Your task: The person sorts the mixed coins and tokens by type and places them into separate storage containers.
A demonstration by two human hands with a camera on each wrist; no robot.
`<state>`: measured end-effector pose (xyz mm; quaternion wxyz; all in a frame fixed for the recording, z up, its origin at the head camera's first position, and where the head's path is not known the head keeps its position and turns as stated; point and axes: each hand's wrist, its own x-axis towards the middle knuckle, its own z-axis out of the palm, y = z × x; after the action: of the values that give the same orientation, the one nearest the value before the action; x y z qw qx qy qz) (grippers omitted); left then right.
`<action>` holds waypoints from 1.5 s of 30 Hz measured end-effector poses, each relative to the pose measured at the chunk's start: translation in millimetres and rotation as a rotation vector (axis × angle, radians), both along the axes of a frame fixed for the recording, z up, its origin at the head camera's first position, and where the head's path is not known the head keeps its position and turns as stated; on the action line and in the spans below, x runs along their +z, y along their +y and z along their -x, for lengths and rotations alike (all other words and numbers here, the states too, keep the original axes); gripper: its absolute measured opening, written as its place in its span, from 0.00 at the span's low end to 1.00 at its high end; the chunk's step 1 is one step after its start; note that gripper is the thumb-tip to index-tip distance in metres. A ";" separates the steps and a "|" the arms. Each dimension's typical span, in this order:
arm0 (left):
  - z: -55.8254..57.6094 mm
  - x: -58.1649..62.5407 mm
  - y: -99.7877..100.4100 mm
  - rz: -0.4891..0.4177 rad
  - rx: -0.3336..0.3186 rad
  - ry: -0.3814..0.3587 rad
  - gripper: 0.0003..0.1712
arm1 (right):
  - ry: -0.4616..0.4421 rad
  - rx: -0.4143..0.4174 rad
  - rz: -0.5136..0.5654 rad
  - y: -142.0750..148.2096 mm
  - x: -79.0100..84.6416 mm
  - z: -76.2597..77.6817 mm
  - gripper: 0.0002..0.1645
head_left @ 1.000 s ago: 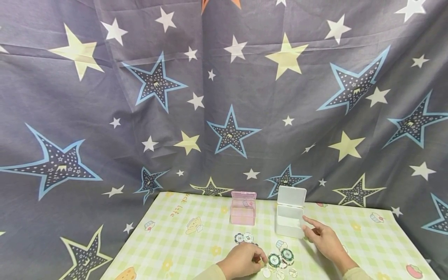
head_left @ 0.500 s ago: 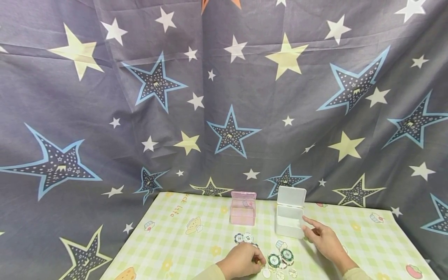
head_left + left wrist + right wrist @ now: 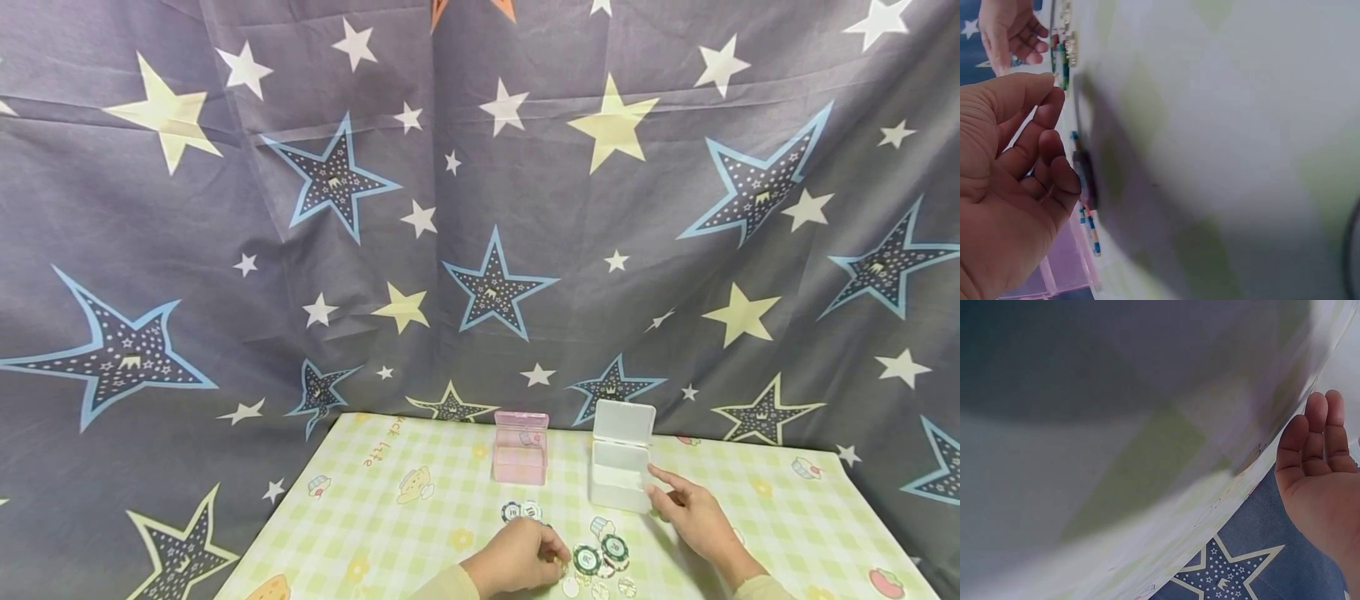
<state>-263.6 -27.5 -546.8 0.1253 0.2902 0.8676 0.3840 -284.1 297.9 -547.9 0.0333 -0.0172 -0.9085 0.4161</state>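
My left hand (image 3: 519, 555) is low over the table, thumb and index fingertips together on what looks like a small gold coin (image 3: 563, 566), mostly hidden by the fingers. The left wrist view shows its other fingers loosely bent. Right beside those fingertips lie green-and-white poker chips (image 3: 587, 559) and several gold coins (image 3: 600, 590). Dark and white poker chips (image 3: 531, 510) lie just beyond the left hand, partly covered by it. My right hand (image 3: 693, 515) touches the right side of a white lidded box (image 3: 621, 493) with thumb and index finger apart; its other fingers are relaxed.
A pink see-through box (image 3: 520, 471) with its lid up stands left of the white box, whose lid is also raised. Both are on a green checked tablecloth (image 3: 420, 533). A grey star-patterned curtain (image 3: 480, 200) hangs behind the table's far edge.
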 end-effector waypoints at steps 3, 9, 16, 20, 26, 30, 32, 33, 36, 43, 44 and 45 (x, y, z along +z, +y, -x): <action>2.4 3.8 2.2 -0.065 0.016 -0.035 0.07 | -0.003 0.000 0.006 0.2 -0.3 0.6 0.35; 7.1 12.9 9.7 -0.136 0.056 -0.061 0.08 | -0.015 0.003 0.015 0.4 -1.4 1.2 0.36; 14.6 22.1 21.9 -0.226 0.143 -0.068 0.09 | -0.024 -0.005 0.015 0.0 -0.6 1.2 0.35; 21.6 27.3 30.3 -0.245 0.191 -0.069 0.09 | -0.019 0.000 0.019 0.0 -0.3 0.6 0.36; 32.0 31.3 48.3 -0.306 0.265 -0.084 0.14 | -0.018 -0.005 0.023 0.2 -0.8 0.6 0.35; 36.3 32.6 60.1 -0.337 0.294 -0.088 0.22 | -0.012 -0.003 0.022 -0.6 -0.4 0.4 0.35; 37.4 32.9 65.1 -0.340 0.304 -0.094 0.25 | -0.014 -0.004 0.026 -0.7 -0.8 0.4 0.35; 37.8 32.6 67.5 -0.340 0.308 -0.093 0.27 | -0.015 -0.006 0.026 -0.8 -1.1 0.3 0.35; 38.6 32.5 73.6 -0.334 0.319 -0.082 0.31 | -0.017 -0.006 0.030 -0.7 -2.1 0.6 0.35; 43.0 25.3 83.7 -0.304 0.361 -0.077 0.34 | -0.016 -0.010 0.037 0.0 -2.7 0.7 0.35; 43.7 24.2 84.4 -0.304 0.365 -0.081 0.34 | -0.016 -0.011 0.039 0.1 -2.6 0.8 0.35; 44.1 23.9 84.9 -0.307 0.367 -0.087 0.34 | -0.014 -0.008 0.037 0.3 -2.4 0.5 0.35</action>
<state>-307.6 57.3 -522.9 0.0453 0.1266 0.8310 0.5398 -284.6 298.2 -550.3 0.0285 -0.0244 -0.9008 0.4325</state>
